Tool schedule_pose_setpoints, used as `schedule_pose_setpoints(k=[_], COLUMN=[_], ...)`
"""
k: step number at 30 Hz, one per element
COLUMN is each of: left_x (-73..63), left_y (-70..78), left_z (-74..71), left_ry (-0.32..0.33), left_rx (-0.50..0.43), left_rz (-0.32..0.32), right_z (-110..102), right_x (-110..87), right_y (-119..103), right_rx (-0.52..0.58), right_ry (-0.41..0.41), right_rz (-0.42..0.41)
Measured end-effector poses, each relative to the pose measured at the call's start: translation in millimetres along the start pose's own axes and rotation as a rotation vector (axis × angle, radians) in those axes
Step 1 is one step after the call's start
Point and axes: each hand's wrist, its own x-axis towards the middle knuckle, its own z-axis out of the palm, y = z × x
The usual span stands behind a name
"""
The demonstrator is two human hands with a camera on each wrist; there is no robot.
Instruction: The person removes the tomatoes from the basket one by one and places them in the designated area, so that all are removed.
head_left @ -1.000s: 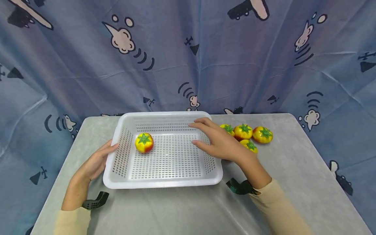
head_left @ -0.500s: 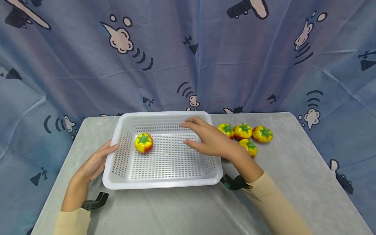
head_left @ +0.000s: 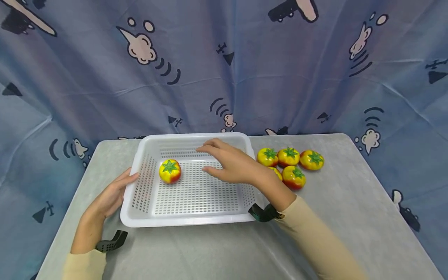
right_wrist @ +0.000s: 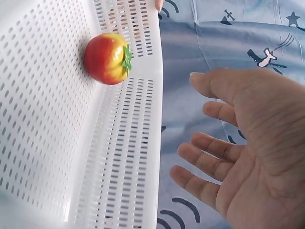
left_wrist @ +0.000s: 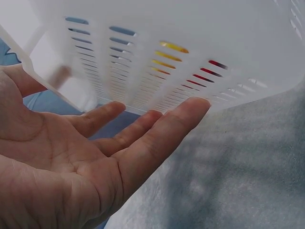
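Observation:
A white perforated plastic basket (head_left: 196,221) stands on the grey table. Inside it, toward the left, lies one glossy red-and-yellow tomato (head_left: 170,171) with a green star-shaped top; the right wrist view also has this tomato (right_wrist: 107,58). My left hand (head_left: 109,196) holds the basket's left side, thumb at the rim; in the left wrist view the fingers (left_wrist: 157,138) support the outer wall from below. Over the middle of the basket hovers my right hand (head_left: 232,161), fingers spread and holding nothing, to the right of the tomato.
Several more tomatoes (head_left: 294,177) sit close together on the table to the right of the basket, one partly hidden by the right forearm. Behind the table hangs a blue patterned curtain (head_left: 196,58). Each wrist wears a black mount (head_left: 112,242).
My right hand has moved left over the basket, toward the tomato inside, uncovering more of the tomatoes at right. My left hand stays on the basket.

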Motion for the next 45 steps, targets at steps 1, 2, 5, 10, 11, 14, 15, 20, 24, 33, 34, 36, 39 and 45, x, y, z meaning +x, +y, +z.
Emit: schedule_pose_setpoints(k=[1,2,5,10,11,14,15,20,24,33,34,36,39,45], left_x=[-0.6,-0.9,-0.9,0.7,1.2,2.4,2.4,1.1,-1.5,-4.1,-3.6,-2.8,-2.1,-1.6], left_y=[-0.1,-0.1,0.1,0.1,-0.1,-1.6,-2.1,-4.6,-4.6,-1.3,-1.1,-0.9,-1.2,-2.2], left_z=[-0.4,-0.6,-0.8,0.3,0.8,2.2,2.7,3.1,2.0,-0.3,-0.1,0.3,0.6,0.3], left_ry=[0.002,0.002,-0.005,-0.006,-0.005,-0.005,-0.003,0.007,0.014,0.024,0.023,0.020,0.020,0.023], left_rx=[-0.001,-0.002,-0.005,0.000,0.000,-0.001,-0.001,0.000,-0.003,0.010,0.011,0.010,0.012,0.012], left_rz=[-0.002,-0.003,0.002,0.005,0.007,0.012,0.011,0.006,-0.001,-0.006,-0.005,-0.004,-0.005,0.004], right_z=[1,1,4,9,10,13,14,20,28,43,45,48,52,57], right_x=[2.6,5.2,12.1,21.8,23.4,28.4,30.2,39.5,47.1,63.9,65.9,69.6,75.4,85.6], right_y=[-2,-3,-6,-9,-10,-12,-13,-15,-17,-21,-21,-21,-22,-27], right_rx=[-0.004,-0.005,-0.006,0.005,0.004,0.004,0.002,0.019,0.034,0.040,0.036,0.039,0.045,0.059], right_ry=[-0.003,-0.006,-0.021,-0.044,-0.047,-0.059,-0.064,-0.086,-0.097,-0.102,-0.099,-0.093,-0.089,-0.075], right_rz=[-0.006,-0.009,-0.016,-0.025,-0.025,-0.023,-0.025,-0.032,-0.031,-0.041,-0.042,-0.045,-0.038,-0.011])
